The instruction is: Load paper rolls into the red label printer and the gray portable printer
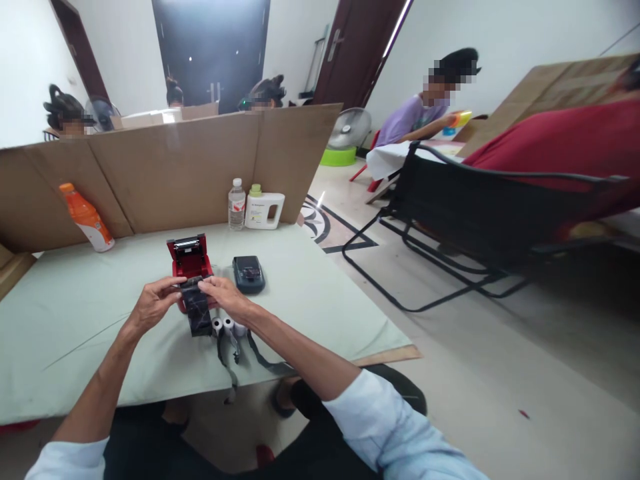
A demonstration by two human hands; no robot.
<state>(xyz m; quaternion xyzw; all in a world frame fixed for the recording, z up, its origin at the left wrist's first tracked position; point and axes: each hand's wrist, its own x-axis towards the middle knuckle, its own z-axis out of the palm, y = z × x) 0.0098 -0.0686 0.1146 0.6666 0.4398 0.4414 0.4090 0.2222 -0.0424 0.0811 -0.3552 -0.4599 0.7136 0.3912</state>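
On the tabletop (75,313), seen from the head camera, a small red printer (189,259) stands with its lid up; just before it the left hand (153,305) and right hand (226,298) both pinch a dark pouch (197,308), each grip closed on its upper edge; three paper rolls (227,326) lie touching its right side, a strap (227,363) trailing off the edge; a dark device (249,273) sits beside the printer. Judging by this, steady thumbs and an even pull on both sides would keep the pouch from twisting or nudging the rolls.
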